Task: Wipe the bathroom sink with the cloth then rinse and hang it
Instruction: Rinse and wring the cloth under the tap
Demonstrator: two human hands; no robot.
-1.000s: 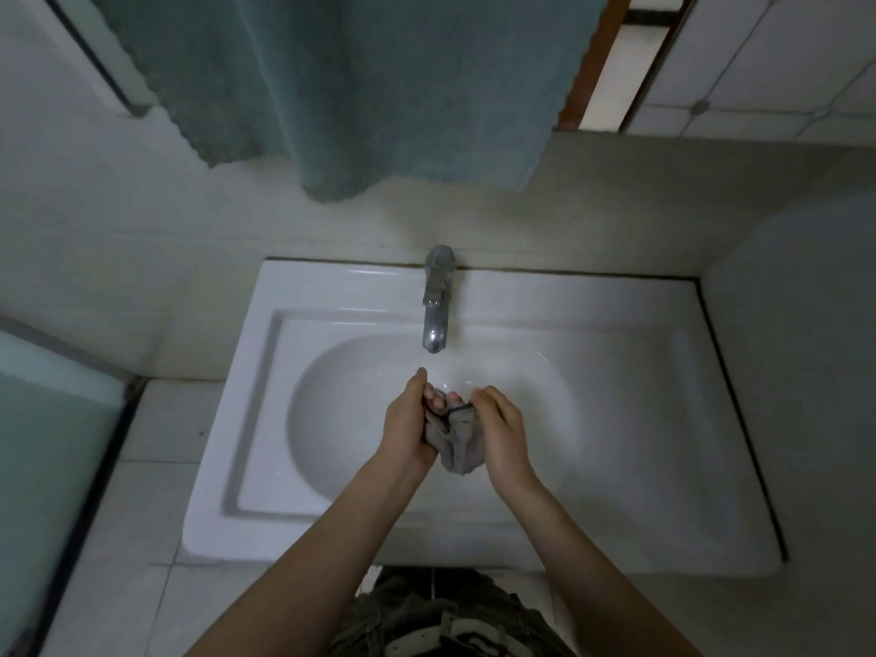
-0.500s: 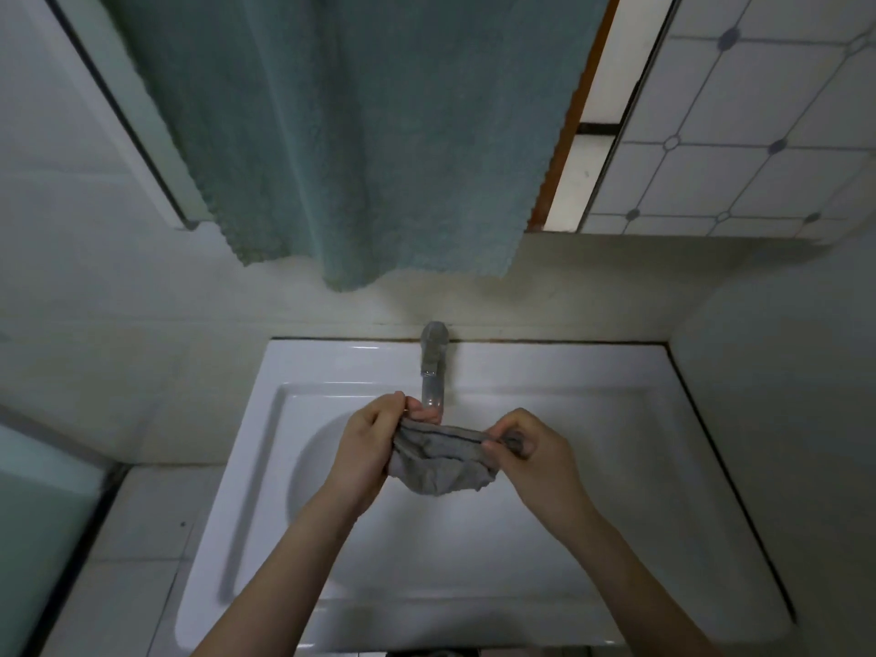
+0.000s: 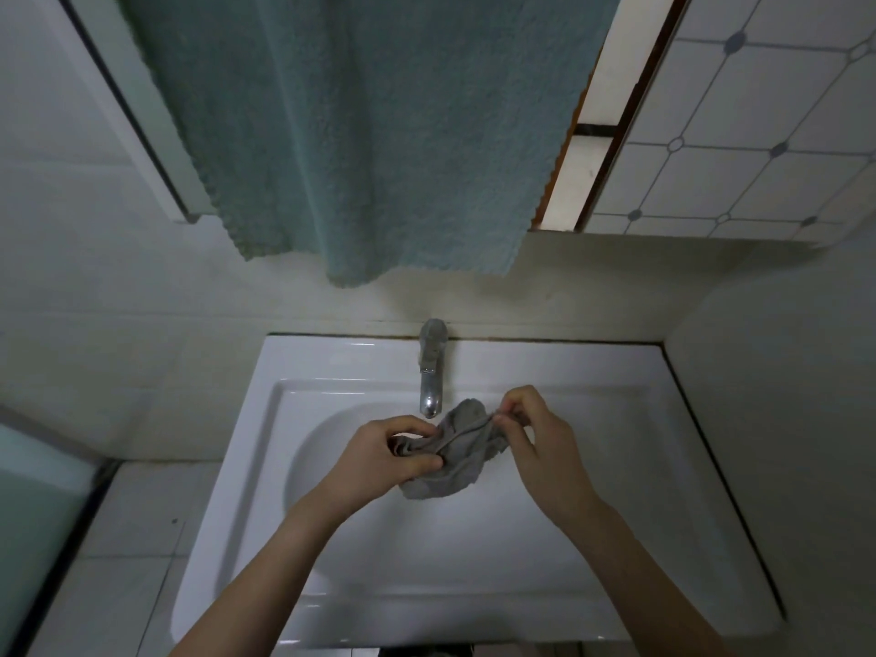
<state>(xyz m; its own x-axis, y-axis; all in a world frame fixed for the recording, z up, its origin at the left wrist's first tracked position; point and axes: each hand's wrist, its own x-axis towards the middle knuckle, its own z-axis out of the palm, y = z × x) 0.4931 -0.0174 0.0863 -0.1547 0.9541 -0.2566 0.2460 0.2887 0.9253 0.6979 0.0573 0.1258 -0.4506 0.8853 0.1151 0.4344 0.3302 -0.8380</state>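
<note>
Grey cloth [image 3: 457,455] hangs bunched above the sink [image 3: 592,585] just in front of the tap [image 3: 430,391], its long axis slanting from the left hand [image 3: 379,450], which pinches the lower end, up to the right hand [image 3: 538,441], which pinches the hem, so both hands are equally near.

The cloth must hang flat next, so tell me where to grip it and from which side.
Pinch the grey cloth along its hemmed top edge, one hand at each end, coming from the sides as the left hand and right hand do. That edge runs between them while the rest sags bunched below, so it should spread best.
</note>
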